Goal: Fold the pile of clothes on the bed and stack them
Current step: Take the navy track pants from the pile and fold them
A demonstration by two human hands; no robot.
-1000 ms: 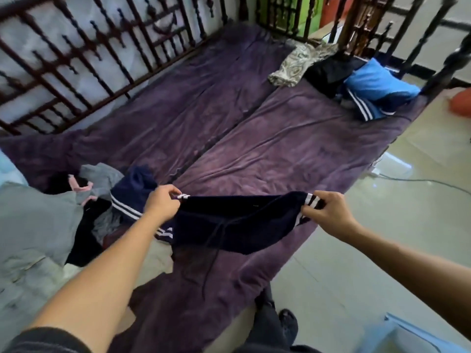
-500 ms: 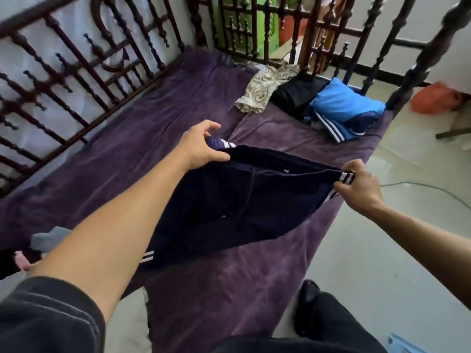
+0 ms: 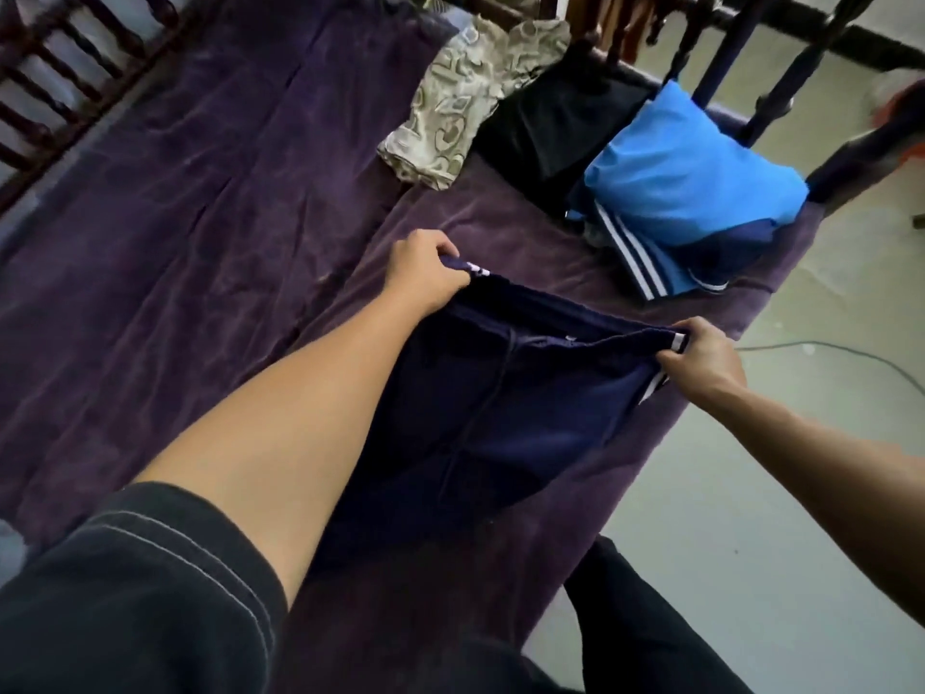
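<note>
In the middle of the frame the left grip [image 3: 425, 273] pinches one waistband corner of a navy garment [image 3: 500, 408] with white side stripes; at centre right the right grip [image 3: 706, 358] pinches the other corner; the cloth is stretched between them and drapes down onto the purple bed cover [image 3: 175, 242]; toward the upper right lie a bright blue folded garment [image 3: 685, 182], a black garment [image 3: 550, 127] beside it and a beige patterned garment [image 3: 460, 112] further left; dark bed rails [image 3: 45, 107] cross the upper left corner.
</note>
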